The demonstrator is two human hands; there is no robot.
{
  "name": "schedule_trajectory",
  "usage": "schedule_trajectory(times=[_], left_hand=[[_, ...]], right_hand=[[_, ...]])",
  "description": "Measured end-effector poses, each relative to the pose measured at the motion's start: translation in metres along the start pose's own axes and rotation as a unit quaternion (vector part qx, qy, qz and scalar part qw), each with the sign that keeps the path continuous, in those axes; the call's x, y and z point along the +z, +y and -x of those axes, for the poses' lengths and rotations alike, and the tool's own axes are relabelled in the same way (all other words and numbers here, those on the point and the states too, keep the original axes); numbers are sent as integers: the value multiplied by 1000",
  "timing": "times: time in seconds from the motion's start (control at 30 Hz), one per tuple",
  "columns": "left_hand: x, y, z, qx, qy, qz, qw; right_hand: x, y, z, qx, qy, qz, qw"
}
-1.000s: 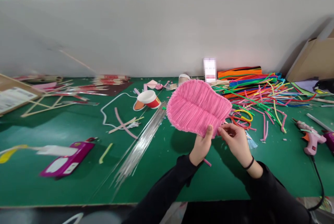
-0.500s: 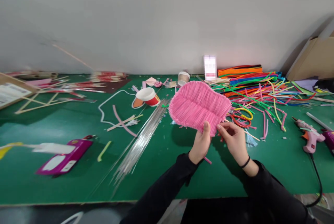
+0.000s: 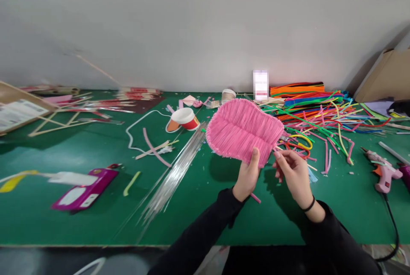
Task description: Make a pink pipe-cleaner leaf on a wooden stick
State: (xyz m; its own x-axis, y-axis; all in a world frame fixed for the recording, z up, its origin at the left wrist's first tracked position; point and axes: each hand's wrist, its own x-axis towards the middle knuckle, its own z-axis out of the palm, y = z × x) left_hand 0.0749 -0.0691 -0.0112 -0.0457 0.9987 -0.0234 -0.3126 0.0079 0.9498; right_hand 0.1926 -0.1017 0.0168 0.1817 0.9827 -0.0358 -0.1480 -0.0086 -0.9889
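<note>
A pink petal-shaped piece [image 3: 243, 132], covered in rows of fuzzy pipe cleaner with a ridge along its middle, is held up above the table. My left hand [image 3: 248, 176] grips its lower edge, thumb on the front face and fingers hidden behind. At the lower right corner, my right hand [image 3: 293, 172] has thumb and forefinger pinched on a short pink pipe cleaner end [image 3: 275, 148] that comes off the edge. Its other fingers are curled. Behind the right hand lie scissors [image 3: 299, 143] with yellow and red handles.
Many coloured pipe cleaners [image 3: 320, 108] are heaped at the back right. A pink glue gun [image 3: 382, 172] lies at the right. Thin metal wires [image 3: 176, 176], a paper cup [image 3: 185, 118] and a purple power strip [image 3: 86, 191] are on the left. A white partition [image 3: 160, 40] stands behind.
My right hand has drawn slightly away to the right from the pink piece, pulling the pipe cleaner end out from its edge. The left hand keeps its grip. The view has shifted a little.
</note>
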Motion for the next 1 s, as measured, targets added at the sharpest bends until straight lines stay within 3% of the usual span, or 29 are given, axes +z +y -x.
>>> schedule_trajectory(times=[0.1,0.2,0.5,0.8,0.9,1.0], left_hand=[[0,-2,3,13,-15,-2,1000],[2,-3,5,13,-38,2,999],[-4,-12,5,-13,-3,-12,1000],[1,0,1,-9,-32,-3,999],[0,0,1,3,-45,-20,999],[-2,-2,0,-6,-69,-44,997]], right_hand=[[4,-3,-5,34,-18,1,999],[6,-3,-6,21,-9,20,1000],[5,5,-2,-1,-24,47,999],[-3,10,-6,44,-41,90,994],[-9,10,-6,-24,5,137,990],[-17,8,-7,-137,36,236,961]])
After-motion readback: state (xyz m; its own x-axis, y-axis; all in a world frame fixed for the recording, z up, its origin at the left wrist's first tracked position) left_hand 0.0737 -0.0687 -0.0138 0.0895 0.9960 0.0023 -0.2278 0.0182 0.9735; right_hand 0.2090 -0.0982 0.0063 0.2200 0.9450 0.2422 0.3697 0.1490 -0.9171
